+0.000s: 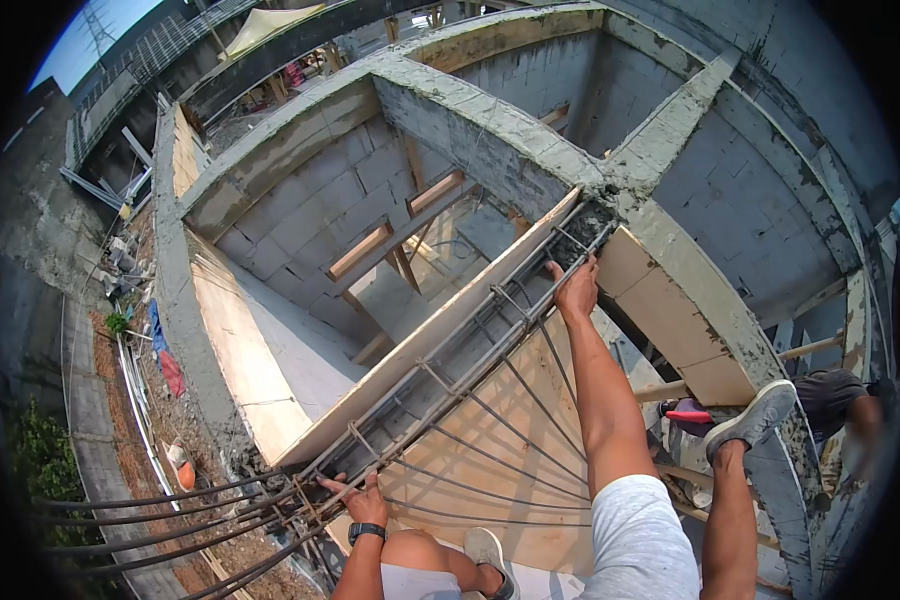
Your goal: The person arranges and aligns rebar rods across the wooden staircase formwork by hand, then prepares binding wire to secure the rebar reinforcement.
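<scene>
A long cage of steel rebar with stirrups lies in a narrow channel beside a plywood form board. My right hand is closed around a top bar near the cage's far end, by the rough concrete joint. At the near-left end, my left hand, with a watch on its wrist, has its fingers curled on the bars where several of them cross. Thin bars fan out from the cage over a plywood deck between my arms. The undersides of my fingers are partly hidden.
Long bars stick out at the lower left. Concrete beams edge deep block-walled openings around the cage. My shoe rests on the right beam; another person is below it. Rubble and a orange-white object lie left.
</scene>
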`<action>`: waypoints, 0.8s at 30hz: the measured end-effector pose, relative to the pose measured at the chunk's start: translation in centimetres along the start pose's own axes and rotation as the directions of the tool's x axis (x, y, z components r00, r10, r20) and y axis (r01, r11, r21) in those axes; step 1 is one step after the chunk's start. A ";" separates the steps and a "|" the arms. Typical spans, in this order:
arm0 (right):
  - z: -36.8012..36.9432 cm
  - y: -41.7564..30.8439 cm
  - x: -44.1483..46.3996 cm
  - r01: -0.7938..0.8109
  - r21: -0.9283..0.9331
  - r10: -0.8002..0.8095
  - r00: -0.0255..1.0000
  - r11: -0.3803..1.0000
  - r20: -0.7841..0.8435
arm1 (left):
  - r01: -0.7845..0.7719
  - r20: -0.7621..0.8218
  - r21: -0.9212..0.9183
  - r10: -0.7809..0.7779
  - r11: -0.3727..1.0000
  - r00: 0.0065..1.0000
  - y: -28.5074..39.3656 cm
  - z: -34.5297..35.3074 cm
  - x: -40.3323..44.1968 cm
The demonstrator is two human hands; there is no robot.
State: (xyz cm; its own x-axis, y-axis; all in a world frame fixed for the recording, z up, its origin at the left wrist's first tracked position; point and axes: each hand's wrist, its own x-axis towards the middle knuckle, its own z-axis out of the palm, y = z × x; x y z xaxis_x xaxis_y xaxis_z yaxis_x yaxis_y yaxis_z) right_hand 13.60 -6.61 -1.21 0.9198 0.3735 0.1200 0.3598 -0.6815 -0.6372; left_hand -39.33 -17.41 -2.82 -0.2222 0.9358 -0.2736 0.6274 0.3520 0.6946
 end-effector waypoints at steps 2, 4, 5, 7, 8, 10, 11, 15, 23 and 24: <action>0.5 0.7 0.2 0.022 0.017 -0.021 0.999 1.000 -0.026 | 0.000 -0.015 0.025 0.000 1.000 1.000 0.2 0.0 -0.2; -0.4 -0.1 -0.3 0.006 -0.001 -0.006 1.000 1.000 0.001 | -0.034 -0.061 0.055 0.038 0.998 0.997 -0.1 0.3 0.0; -0.8 -0.6 -0.5 0.003 -0.013 -0.003 1.000 1.000 0.016 | -0.031 -0.060 0.037 0.033 0.999 0.998 -0.8 0.7 0.3; -0.8 -0.9 -0.7 0.010 -0.021 -0.010 1.000 1.000 -0.016 | -0.024 -0.054 0.022 0.025 0.999 0.998 -1.5 0.7 0.4; -0.8 -1.0 -0.7 0.007 -0.029 -0.007 1.000 1.000 -0.013 | -0.020 -0.053 0.022 0.021 1.000 0.998 -1.8 0.8 0.4; -0.5 -0.6 -0.5 -0.007 -0.032 0.006 1.000 0.999 -0.016 | -0.028 -0.060 0.022 0.030 0.999 0.998 -2.5 1.1 0.6; -0.6 -0.3 -0.6 -0.010 -0.035 0.009 1.000 0.999 -0.013 | -0.027 -0.062 0.020 0.028 0.999 0.998 -2.8 1.3 0.8; -0.9 -1.6 -1.2 -0.141 -0.043 0.142 0.989 0.989 0.028 | -0.013 -0.058 0.030 0.015 0.999 0.998 -3.0 1.6 1.0; -3.8 10.7 -24.5 -0.240 0.112 0.219 0.960 0.964 0.173 | 0.130 0.060 -0.006 -0.129 0.991 0.990 -0.2 0.1 0.9; -7.2 11.1 -29.8 -0.449 0.143 0.384 0.861 0.882 0.335 | 0.106 0.031 0.008 -0.106 0.994 0.994 -1.4 0.8 1.6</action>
State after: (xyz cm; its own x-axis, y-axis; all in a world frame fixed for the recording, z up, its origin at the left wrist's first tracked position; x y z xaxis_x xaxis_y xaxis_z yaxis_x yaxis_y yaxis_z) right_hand -8.70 -29.81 -6.38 0.8773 0.2707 -0.3962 -0.1179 -0.6788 -0.7248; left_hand -39.97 -16.43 -4.75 -0.2642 0.8921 -0.3665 0.6062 0.4492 0.6563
